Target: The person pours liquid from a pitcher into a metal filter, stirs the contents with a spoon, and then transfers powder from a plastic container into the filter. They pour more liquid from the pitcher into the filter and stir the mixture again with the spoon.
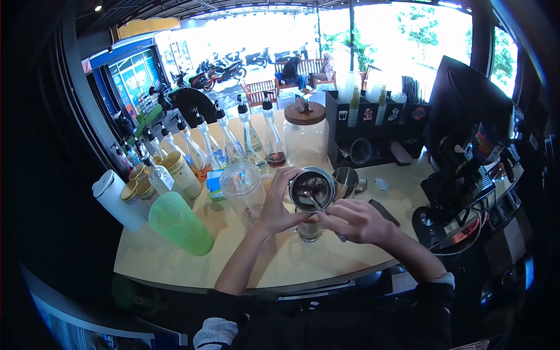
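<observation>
My left hand point(279, 201) is curled around the side of a round, metal-rimmed cup point(293, 198) with dark, wet-looking contents. In my right hand point(359, 220) is a thin metal spoon point(315, 202), its lower part reaching into that cup. Directly below the cup stands a small clear glass point(310, 229) with brownish contents; whether the two touch is hidden. A steel pitcher point(345, 182) is just right of the cup. To the left of my left hand is a clear plastic tub point(240, 179).
A tall green tumbler point(182, 224) and a white flask point(118, 200) stand on the left. Several pump bottles point(232, 143) line the far edge beside a wooden-lidded jar point(305, 137). A black cup organizer point(373, 137) and a dark machine point(458, 175) are on the right.
</observation>
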